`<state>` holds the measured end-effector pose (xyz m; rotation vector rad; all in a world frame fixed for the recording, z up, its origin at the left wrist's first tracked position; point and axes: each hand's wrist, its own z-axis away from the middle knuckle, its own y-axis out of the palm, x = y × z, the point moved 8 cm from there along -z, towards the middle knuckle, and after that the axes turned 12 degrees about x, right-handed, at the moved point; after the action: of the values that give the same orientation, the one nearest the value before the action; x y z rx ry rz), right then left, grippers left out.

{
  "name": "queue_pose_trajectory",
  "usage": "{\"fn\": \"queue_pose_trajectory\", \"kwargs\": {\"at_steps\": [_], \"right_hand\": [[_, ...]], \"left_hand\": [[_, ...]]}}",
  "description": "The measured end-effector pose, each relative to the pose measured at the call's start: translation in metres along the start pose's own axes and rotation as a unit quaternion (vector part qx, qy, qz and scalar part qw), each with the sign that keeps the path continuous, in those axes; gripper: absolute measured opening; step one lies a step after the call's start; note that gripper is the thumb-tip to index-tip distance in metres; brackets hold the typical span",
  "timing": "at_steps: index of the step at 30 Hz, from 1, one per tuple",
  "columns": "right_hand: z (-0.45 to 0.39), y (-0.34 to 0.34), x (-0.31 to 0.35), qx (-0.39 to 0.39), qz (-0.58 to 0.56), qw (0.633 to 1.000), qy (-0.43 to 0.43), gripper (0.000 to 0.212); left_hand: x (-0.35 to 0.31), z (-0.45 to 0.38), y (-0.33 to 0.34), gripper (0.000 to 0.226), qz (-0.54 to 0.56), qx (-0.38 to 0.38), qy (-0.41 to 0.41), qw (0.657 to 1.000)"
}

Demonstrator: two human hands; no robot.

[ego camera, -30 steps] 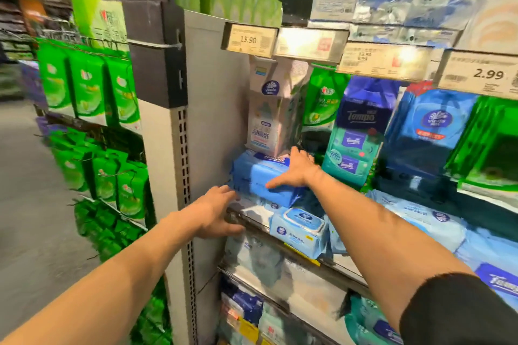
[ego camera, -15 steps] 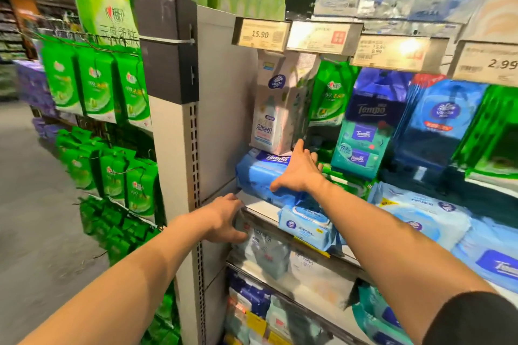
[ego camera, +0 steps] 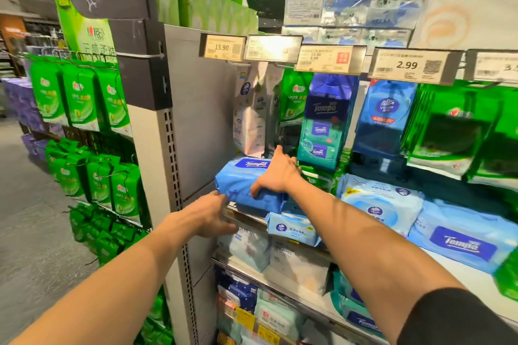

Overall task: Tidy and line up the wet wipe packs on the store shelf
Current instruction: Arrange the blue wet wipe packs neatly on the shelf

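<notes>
So we've got the blue Tempo wipe pack (ego camera: pixel 246 185) sitting at the far left end of the shelf (ego camera: pixel 305 249), right up against the grey side panel (ego camera: pixel 201 109), and it looks stacked on other packs rather than flat on the shelf itself. Our right hand (ego camera: pixel 276 173) is laid over its right end, palm down, thumb hooked onto the front face and fingers spread across the top, so that grip is on the pack. Our left hand (ego camera: pixel 208 214) is just below its lower left corner, fingertips touching or almost touching the wrapper, fingers loosely curled and holding nothing we can see. Just beside and lower sits a small light blue Vinda pack (ego camera: pixel 293 228), poking out over the shelf edge. Further right there's a bigger pale Vinda pack (ego camera: pixel 381 200) and then another Tempo pack (ego camera: pixel 462 244), both lying flat. Above all that, hanging pouches in white, green and blue dangle under the price tags; 1 tag reads 15.90 (ego camera: pixel 222 47) and another 2.99 (ego camera: pixel 407 65). Round the corner on the left, green wipe pouches (ego camera: pixel 81 98) hang in rows.
</notes>
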<state>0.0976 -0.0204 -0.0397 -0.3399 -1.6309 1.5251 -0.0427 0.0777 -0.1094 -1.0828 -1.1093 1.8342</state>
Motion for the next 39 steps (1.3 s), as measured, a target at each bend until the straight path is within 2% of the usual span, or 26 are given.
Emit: {"fn": "queue_pose_trajectory", "kwargs": {"at_steps": [5, 9, 14, 17, 19, 23, 27, 31, 33, 35, 37, 39], "right_hand": [[0.003, -0.004, 0.001, 0.013, -0.031, 0.999, -0.02, 0.128], [0.008, -0.004, 0.007, 0.013, -0.044, 0.997, -0.057, 0.12], [0.028, -0.009, 0.006, -0.035, -0.023, 0.993, -0.115, 0.107], [0.047, -0.014, -0.007, -0.061, -0.017, 0.988, -0.14, 0.108], [0.058, -0.017, -0.016, -0.067, -0.002, 0.986, -0.151, 0.113], [0.083, -0.024, -0.037, -0.065, 0.021, 0.982, -0.177, 0.116], [0.118, -0.044, -0.072, -0.099, 0.045, 0.974, -0.197, 0.117], [0.16, -0.064, -0.126, -0.151, 0.086, 0.958, -0.227, 0.111], [0.18, -0.07, -0.16, -0.167, 0.109, 0.955, -0.221, 0.107], [0.198, -0.074, -0.195, -0.182, 0.137, 0.951, -0.209, 0.102], [0.21, -0.075, -0.226, -0.182, 0.171, 0.95, -0.187, 0.1], [0.221, -0.074, -0.258, -0.181, 0.2, 0.95, -0.158, 0.098]], "left_hand": [[-0.012, 0.001, 0.017, 0.051, -0.028, 0.031, -0.006, 0.999], [-0.017, -0.001, 0.024, 0.058, -0.018, 0.043, -0.004, 0.999], [-0.023, 0.002, 0.025, 0.057, -0.006, 0.04, 0.003, 0.999], [-0.033, 0.004, 0.033, 0.066, 0.0, 0.063, 0.022, 0.998], [-0.04, 0.007, 0.039, 0.064, -0.006, 0.091, 0.022, 0.996], [-0.044, 0.012, 0.052, 0.066, -0.07, 0.141, -0.032, 0.987], [-0.048, 0.011, 0.054, 0.061, -0.106, 0.162, -0.077, 0.978], [-0.078, 0.001, 0.043, 0.04, -0.114, 0.166, -0.056, 0.978], [-0.098, -0.004, 0.036, 0.031, -0.13, 0.164, -0.059, 0.976], [-0.121, -0.012, 0.034, 0.038, -0.148, 0.177, -0.06, 0.971], [-0.143, -0.02, 0.042, 0.041, -0.163, 0.211, -0.062, 0.962], [-0.169, -0.024, 0.056, 0.035, -0.185, 0.255, -0.071, 0.946]]}}
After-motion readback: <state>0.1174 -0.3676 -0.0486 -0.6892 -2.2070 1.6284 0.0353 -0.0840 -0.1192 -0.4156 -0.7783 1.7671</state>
